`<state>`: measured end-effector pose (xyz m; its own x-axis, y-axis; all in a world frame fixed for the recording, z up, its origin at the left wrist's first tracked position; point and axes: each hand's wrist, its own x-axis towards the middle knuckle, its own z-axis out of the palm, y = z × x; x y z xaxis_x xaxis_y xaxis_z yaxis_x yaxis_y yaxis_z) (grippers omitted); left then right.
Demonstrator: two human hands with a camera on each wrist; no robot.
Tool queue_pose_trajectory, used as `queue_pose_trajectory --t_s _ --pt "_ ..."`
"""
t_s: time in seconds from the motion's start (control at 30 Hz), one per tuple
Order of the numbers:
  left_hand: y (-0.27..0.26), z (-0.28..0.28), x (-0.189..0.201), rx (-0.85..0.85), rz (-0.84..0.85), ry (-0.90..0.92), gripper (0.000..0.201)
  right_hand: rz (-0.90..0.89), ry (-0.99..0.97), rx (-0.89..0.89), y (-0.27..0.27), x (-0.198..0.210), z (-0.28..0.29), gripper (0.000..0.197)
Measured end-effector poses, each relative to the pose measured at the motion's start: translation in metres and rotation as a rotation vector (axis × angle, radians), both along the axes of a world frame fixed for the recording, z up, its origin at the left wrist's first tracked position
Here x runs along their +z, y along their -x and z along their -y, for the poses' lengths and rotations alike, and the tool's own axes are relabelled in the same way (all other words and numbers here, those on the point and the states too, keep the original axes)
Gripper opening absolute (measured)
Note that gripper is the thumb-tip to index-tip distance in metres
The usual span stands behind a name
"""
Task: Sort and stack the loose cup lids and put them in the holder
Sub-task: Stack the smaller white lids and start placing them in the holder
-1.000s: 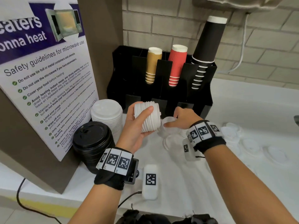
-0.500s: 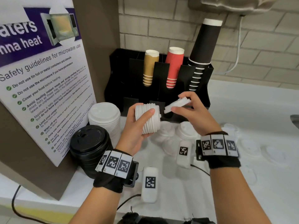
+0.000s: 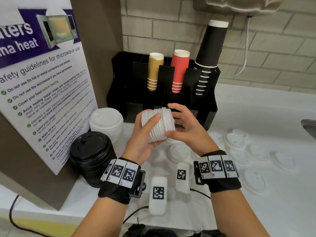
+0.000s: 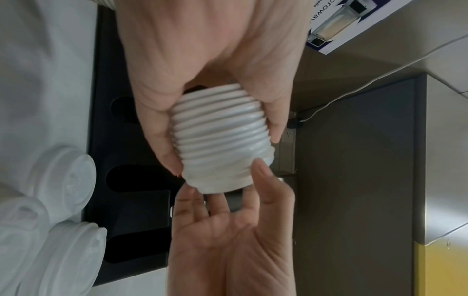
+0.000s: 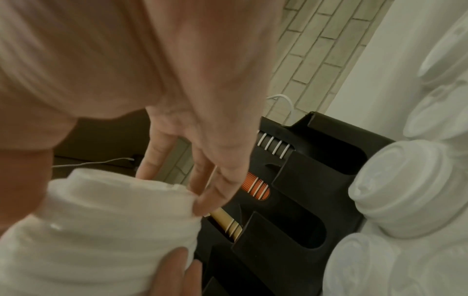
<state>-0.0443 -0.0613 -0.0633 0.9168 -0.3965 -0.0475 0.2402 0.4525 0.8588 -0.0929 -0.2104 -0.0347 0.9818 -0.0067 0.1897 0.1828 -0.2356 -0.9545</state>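
Note:
My left hand (image 3: 145,132) grips a sideways stack of small white lids (image 3: 157,127) above the counter, thumb on the near side. My right hand (image 3: 171,120) is at the stack's right end, index finger over the end lid's rim and thumb under it. In the left wrist view the right thumb touches the stack (image 4: 220,136) at its end rim. The right wrist view shows fingertips on the stack (image 5: 101,230). The black holder (image 3: 201,103) stands just behind, its front slots dark. Several loose white lids (image 3: 237,141) lie on the counter to the right.
A tall stack of larger white lids (image 3: 106,124) and a stack of black lids (image 3: 90,156) stand left, beside a microwave safety sign (image 3: 42,82). Tan (image 3: 154,71), red (image 3: 179,71) and black cups (image 3: 210,48) fill the holder's back. A sink edge (image 3: 309,127) shows far right.
My right hand picked a loose lid off the counter, lifted it and brought it onto the right end of the stack. The left hand kept holding the stack.

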Motion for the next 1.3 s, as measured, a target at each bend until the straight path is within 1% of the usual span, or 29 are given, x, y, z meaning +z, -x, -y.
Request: queue_pose_trajectory --t_s 0.1,0.37,0.5,0.53,0.57,0.63,0.67,0.7,0.77,0.8,0.87,0.93,0.97,1.1,1.17,1.23,1.3 --pt "0.002 0.002 0.002 0.003 0.004 -0.004 0.055 0.018 0.026 0.014 0.001 0.002 0.001 0.065" --pt "0.004 0.007 0.0 0.009 -0.004 -0.024 0.058 0.021 0.004 0.044 0.0 -0.002 0.006 0.063" --pt "0.002 0.008 -0.002 0.034 -0.004 -0.039 0.067 0.004 -0.008 0.094 -0.003 -0.004 0.012 0.06" --pt "0.001 0.008 -0.003 0.048 -0.008 -0.03 0.067 -0.009 -0.015 0.066 -0.007 -0.003 0.017 0.057" --pt "0.001 0.007 -0.003 0.062 -0.015 -0.014 0.065 -0.02 0.005 0.0 -0.011 -0.003 0.022 0.051" --pt "-0.001 0.005 -0.004 0.084 -0.028 0.012 0.062 -0.048 0.163 -0.173 -0.025 -0.002 0.035 0.036" --pt "-0.002 0.004 -0.004 0.092 -0.028 0.015 0.061 -0.087 0.296 -0.217 -0.033 -0.003 0.041 0.031" --pt "-0.003 0.003 -0.003 0.1 -0.025 0.015 0.06 -0.155 0.467 -0.207 -0.042 -0.005 0.044 0.029" --pt "-0.005 0.001 -0.002 0.11 -0.018 0.013 0.06 -0.337 0.825 -0.096 -0.06 -0.013 0.043 0.038" --pt "-0.005 0.001 -0.001 0.114 -0.015 0.012 0.06 -0.412 0.959 -0.061 -0.067 -0.018 0.039 0.044" --pt "-0.005 0.001 -0.001 0.124 -0.012 0.011 0.059 -0.488 1.128 -0.066 -0.077 -0.027 0.029 0.057" --pt "-0.004 0.0 0.0 0.13 -0.009 0.009 0.057 -0.491 1.259 -0.066 -0.085 -0.036 0.022 0.065" --pt "-0.005 0.0 0.0 0.132 -0.008 0.008 0.056 -0.486 1.302 -0.053 -0.088 -0.039 0.02 0.066" --pt "-0.005 -0.001 0.0 0.144 -0.015 -0.001 0.057 -0.491 1.342 0.021 -0.095 -0.044 0.015 0.058" --pt "-0.005 -0.003 -0.001 0.149 -0.018 -0.005 0.058 -0.473 1.285 0.04 -0.093 -0.038 0.017 0.056" --pt "-0.006 -0.004 -0.001 0.149 -0.019 -0.006 0.056 -0.458 1.113 0.031 -0.087 -0.025 0.024 0.05" --pt "-0.006 -0.005 -0.001 0.147 -0.013 -0.02 0.055 -0.427 0.841 0.006 -0.075 -0.01 0.036 0.047"
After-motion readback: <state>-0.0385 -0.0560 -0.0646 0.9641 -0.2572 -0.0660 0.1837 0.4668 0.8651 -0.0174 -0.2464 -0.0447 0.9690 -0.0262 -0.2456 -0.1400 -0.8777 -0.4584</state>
